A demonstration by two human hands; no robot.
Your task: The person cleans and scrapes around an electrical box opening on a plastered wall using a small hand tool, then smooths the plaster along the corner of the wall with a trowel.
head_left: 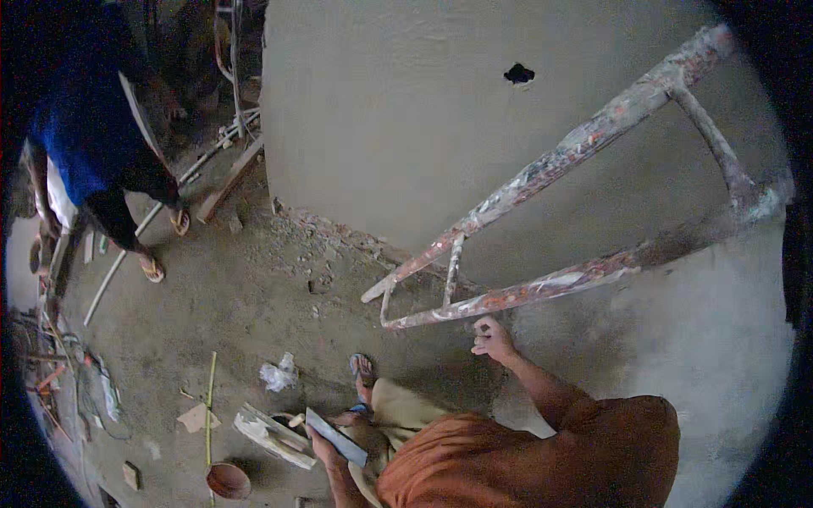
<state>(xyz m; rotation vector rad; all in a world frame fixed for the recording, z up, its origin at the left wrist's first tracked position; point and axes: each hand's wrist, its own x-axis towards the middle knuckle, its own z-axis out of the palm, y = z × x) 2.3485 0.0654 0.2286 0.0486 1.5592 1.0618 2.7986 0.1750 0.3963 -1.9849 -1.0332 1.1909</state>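
My left hand (321,446) is closed around a flat grey rectangular plastering trowel (337,438), tilted on edge beside my knee. Just beyond it on the floor is a long whitish, plaster-crusted board (269,433); a short pale handle shows between the two, and I cannot tell what it belongs to. My right hand (494,341) is raised, its fingers loosely curved and apart with nothing visible in them. It is just below the lower rail of a paint-spattered ladder (542,292), seemingly apart from it. The ladder slants across a smooth grey plastered wall (381,110).
At the left, a person in blue (80,144) stands near a long pale pole (127,250). A reddish bowl (229,481), a thin yellow-green stick (210,406) and a crumpled plastic bag (279,372) lie on the floor. Rubble (326,241) lines the wall's foot. The wall has a dark hole (519,74).
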